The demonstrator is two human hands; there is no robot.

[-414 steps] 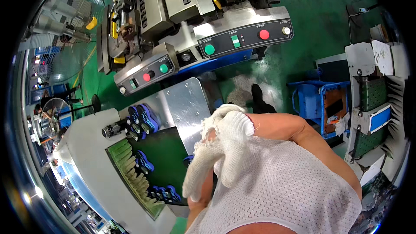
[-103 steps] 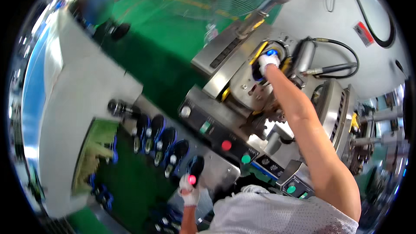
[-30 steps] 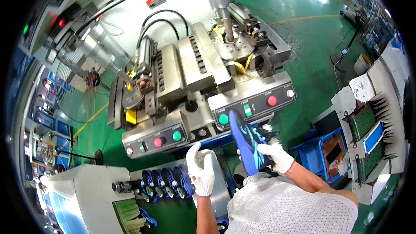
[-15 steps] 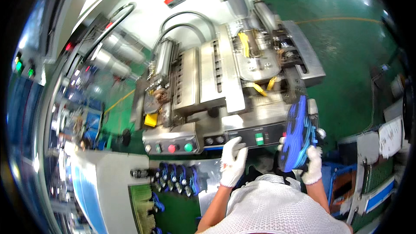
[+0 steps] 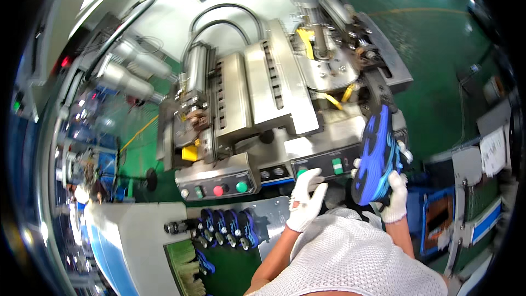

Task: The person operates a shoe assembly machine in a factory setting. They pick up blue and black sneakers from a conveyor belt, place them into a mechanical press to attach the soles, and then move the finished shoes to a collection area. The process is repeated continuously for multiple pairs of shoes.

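A blue and black shoe (image 5: 375, 156) with light-blue trim stands on end, its blue-patterned sole toward me. Wrapped round its right edge is my right hand (image 5: 394, 197) in a white knit glove; the shoe hides some of its fingers. My left hand (image 5: 308, 200), also gloved, holds nothing, with its fingers apart. Its fingertips are at the front control panel (image 5: 320, 165) of the metal machine, close to a green button (image 5: 302, 171) there; whether they touch it I cannot tell. Beyond the shoe rises the machine's right-hand press station (image 5: 329, 71), with yellow parts around its metal plate.
Several blue and black shoes (image 5: 233, 229) stand in a row at lower left, by a grey metal plate (image 5: 274, 219). A left control box (image 5: 219, 181) carries red and green buttons. On the right are a blue-edged bin (image 5: 438, 219) and a rack with white paper (image 5: 494, 151).
My left hand has come closer to the panel, moving right and up. The shoe stays in my right hand, slightly higher. The view has shifted a little.
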